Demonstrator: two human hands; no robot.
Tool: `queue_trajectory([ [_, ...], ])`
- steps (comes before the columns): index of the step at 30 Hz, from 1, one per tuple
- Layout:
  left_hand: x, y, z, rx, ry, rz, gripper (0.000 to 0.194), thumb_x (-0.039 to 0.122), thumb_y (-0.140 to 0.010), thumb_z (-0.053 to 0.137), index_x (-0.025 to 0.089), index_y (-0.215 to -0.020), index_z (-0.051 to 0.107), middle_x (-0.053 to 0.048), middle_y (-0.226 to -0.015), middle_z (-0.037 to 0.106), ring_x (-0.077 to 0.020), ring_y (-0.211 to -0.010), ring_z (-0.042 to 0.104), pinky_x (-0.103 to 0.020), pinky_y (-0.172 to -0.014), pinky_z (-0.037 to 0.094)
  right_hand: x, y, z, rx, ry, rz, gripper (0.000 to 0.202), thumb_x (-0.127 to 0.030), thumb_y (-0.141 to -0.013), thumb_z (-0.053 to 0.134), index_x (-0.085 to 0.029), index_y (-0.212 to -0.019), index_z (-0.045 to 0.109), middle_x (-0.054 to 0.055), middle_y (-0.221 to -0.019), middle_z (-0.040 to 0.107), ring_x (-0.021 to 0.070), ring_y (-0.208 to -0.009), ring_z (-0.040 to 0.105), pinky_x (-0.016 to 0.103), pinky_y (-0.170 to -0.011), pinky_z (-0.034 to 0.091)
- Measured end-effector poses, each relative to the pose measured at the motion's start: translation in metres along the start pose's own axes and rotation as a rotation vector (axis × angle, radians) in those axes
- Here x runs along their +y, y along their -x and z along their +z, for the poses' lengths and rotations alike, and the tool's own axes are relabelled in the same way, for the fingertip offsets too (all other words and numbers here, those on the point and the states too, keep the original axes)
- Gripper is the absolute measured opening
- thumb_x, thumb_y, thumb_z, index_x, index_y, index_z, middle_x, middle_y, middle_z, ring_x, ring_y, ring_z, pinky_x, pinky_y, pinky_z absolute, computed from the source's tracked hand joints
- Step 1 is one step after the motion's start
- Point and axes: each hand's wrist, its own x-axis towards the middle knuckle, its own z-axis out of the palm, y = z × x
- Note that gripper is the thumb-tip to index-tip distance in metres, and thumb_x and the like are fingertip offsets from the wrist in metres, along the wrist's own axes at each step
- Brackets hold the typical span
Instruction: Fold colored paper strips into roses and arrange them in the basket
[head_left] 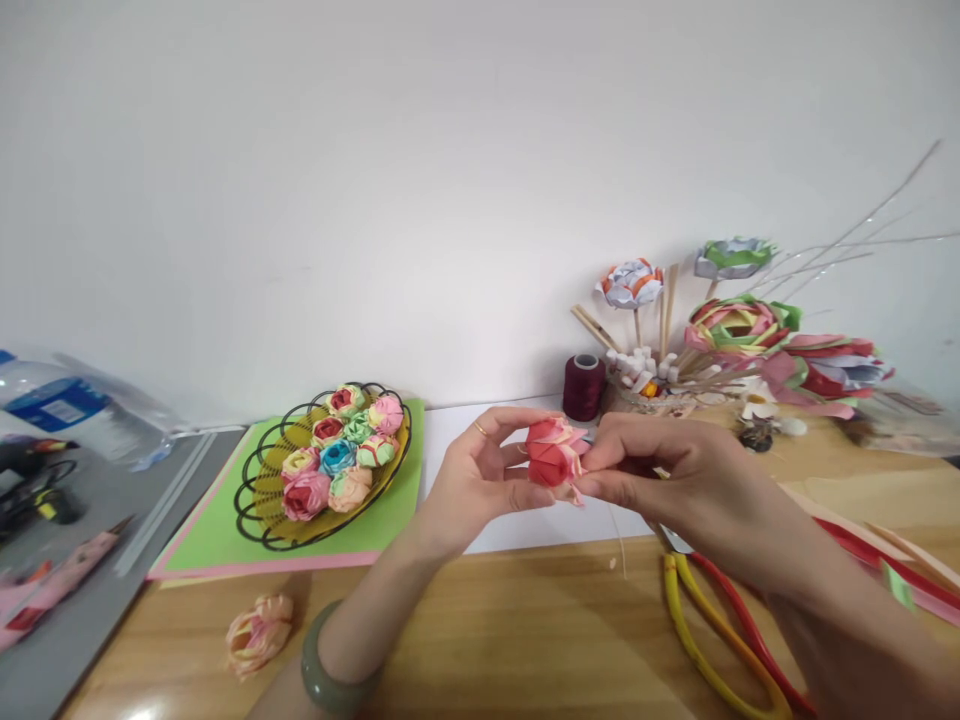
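Observation:
A pink and red paper flower [551, 455] is held up over the white sheet, between both hands. My left hand [487, 475], with a ring on one finger, grips the flower from the left, thumb below and fingers behind. My right hand [652, 465] pinches the flower's right end between thumb and fingertips; what exactly lies in that pinch is hidden. A thin pale thread [621, 545] hangs down below the right fingers. Under the right wrist lie scissors [686, 590] with yellow and red handles. Another paper flower [259, 633], peach and pink, rests on the wood at the left.
A black-rimmed basket [259, 500] of paper flowers stands on green paper [202, 535]. Behind my hands is a maroon thread spool [584, 387]. Stemmed paper flowers [742, 325] fill the back right; paper strips [885, 560] lie right. A plastic bottle [67, 405] is far left.

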Motion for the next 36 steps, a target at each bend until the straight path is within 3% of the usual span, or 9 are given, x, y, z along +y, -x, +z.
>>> queue_trajectory([
  [3,0.001,-0.0009,0.0,0.017,0.001,-0.012,0.042,0.011,-0.064,0.075,0.024,-0.101,0.061,-0.001,-0.107,0.061,-0.0129,-0.091,0.06,-0.025,-0.08,0.05,-0.0007,-0.0001,-0.004,-0.068,0.059,-0.051,0.023,-0.033,-0.083,0.054,-0.02,-0.07,0.067,0.002,-0.066,0.061,0.0128,-0.061,0.052,0.024,-0.052,0.037],
  [8,-0.0002,-0.0015,0.0011,0.024,-0.006,-0.028,0.043,0.009,-0.064,0.074,0.025,-0.101,0.061,-0.002,-0.107,0.061,-0.0129,-0.089,0.06,-0.025,-0.078,0.05,0.0008,0.0013,-0.0033,-0.014,0.134,-0.033,0.019,-0.031,-0.08,0.058,-0.02,-0.067,0.066,-0.001,-0.062,0.058,0.0105,-0.056,0.048,0.022,-0.049,0.034],
  [19,0.0024,-0.0018,0.0024,0.051,0.07,-0.169,0.042,0.011,-0.059,0.077,0.021,-0.097,0.062,-0.004,-0.11,0.059,-0.0146,-0.089,0.059,-0.026,-0.076,0.048,0.0014,-0.0029,0.0017,-0.019,-0.069,0.095,0.026,-0.037,-0.066,0.072,-0.017,-0.057,0.056,-0.004,-0.053,0.051,0.0077,-0.047,0.042,0.02,-0.042,0.03],
  [22,0.0035,-0.0022,0.0029,0.07,0.147,-0.174,0.035,0.017,-0.069,0.071,0.021,-0.103,0.061,-0.005,-0.107,0.062,-0.0147,-0.088,0.06,-0.026,-0.077,0.049,0.0016,-0.0022,0.0005,0.05,-0.072,0.012,0.021,-0.038,-0.072,0.067,-0.019,-0.065,0.063,-0.002,-0.056,0.054,0.0091,-0.048,0.045,0.022,-0.043,0.032],
  [25,0.0031,-0.0025,0.0022,0.061,0.222,-0.19,0.032,0.025,-0.076,0.065,0.018,-0.108,0.06,-0.007,-0.103,0.064,-0.0146,-0.081,0.063,-0.025,-0.073,0.05,0.0024,0.0012,-0.0018,0.259,-0.025,-0.125,0.017,-0.033,-0.08,0.059,-0.021,-0.068,0.063,-0.001,-0.059,0.054,0.0112,-0.052,0.047,0.025,-0.046,0.034],
  [27,0.0027,-0.0022,0.0018,0.064,0.252,-0.207,0.033,0.03,-0.077,0.063,0.015,-0.107,0.061,-0.008,-0.097,0.066,-0.0155,-0.079,0.064,-0.024,-0.071,0.051,0.0022,0.003,-0.0022,0.32,0.033,-0.258,0.015,-0.027,-0.082,0.057,-0.023,-0.068,0.061,0.0,-0.064,0.055,0.0138,-0.059,0.05,0.028,-0.053,0.038],
  [30,0.0031,-0.0016,0.0025,0.052,0.29,-0.224,0.034,0.034,-0.079,0.061,0.016,-0.108,0.061,-0.008,-0.093,0.067,-0.0167,-0.077,0.066,-0.025,-0.069,0.052,0.0003,0.0028,-0.0001,0.218,0.141,-0.427,0.013,-0.021,-0.083,0.054,-0.024,-0.076,0.064,0.003,-0.071,0.057,0.0162,-0.067,0.054,0.03,-0.059,0.043],
  [33,0.004,-0.0014,0.0045,0.041,0.294,-0.244,0.034,0.035,-0.08,0.06,0.018,-0.109,0.06,-0.006,-0.091,0.068,-0.0166,-0.073,0.066,-0.027,-0.067,0.053,-0.0011,0.0009,0.0035,0.142,0.233,-0.494,0.018,-0.017,-0.084,0.051,-0.024,-0.085,0.067,0.003,-0.074,0.056,0.0151,-0.068,0.054,0.028,-0.056,0.044],
  [36,0.0033,-0.0017,0.006,0.068,0.245,-0.281,0.036,0.04,-0.08,0.058,0.015,-0.106,0.061,-0.006,-0.081,0.067,-0.0161,-0.068,0.065,-0.025,-0.063,0.052,-0.0006,0.0005,0.0051,0.192,0.264,-0.487,0.022,-0.014,-0.085,0.049,-0.026,-0.094,0.065,0.003,-0.077,0.056,0.0148,-0.07,0.054,0.027,-0.058,0.044],
])
